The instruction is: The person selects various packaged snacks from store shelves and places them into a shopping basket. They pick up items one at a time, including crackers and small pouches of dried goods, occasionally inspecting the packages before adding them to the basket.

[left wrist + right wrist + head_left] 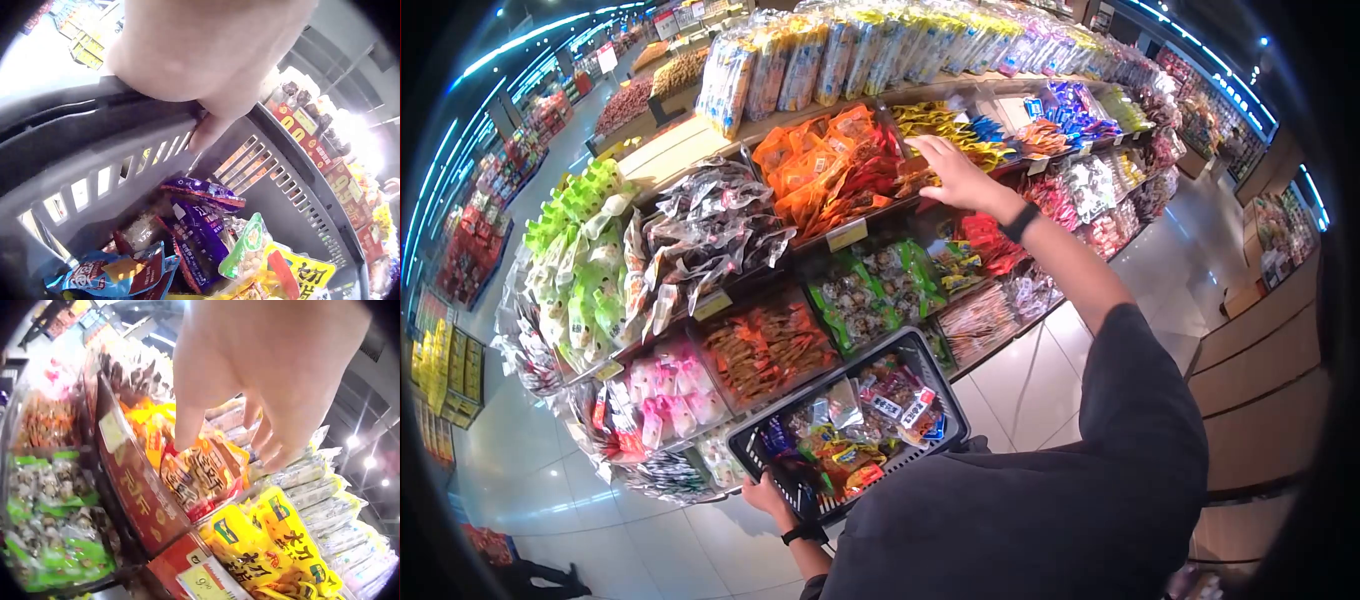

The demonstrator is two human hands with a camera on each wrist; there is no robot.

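My left hand grips the rim of a dark grey shopping basket, its thumb side over the edge in the left wrist view. Inside the basket lie several snack packets: purple ones, a blue one and a yellow one. My right hand reaches over the upper shelf with fingers apart and nothing held. Below its fingers in the right wrist view are orange-and-red snack packets. Yellow packets fill the neighbouring compartment.
Orange packets and dark-and-clear bags fill compartments to the left. Green-edged packets lie on the tier below. Tall clear-wrapped packs line the top. Tiled floor runs along the display.
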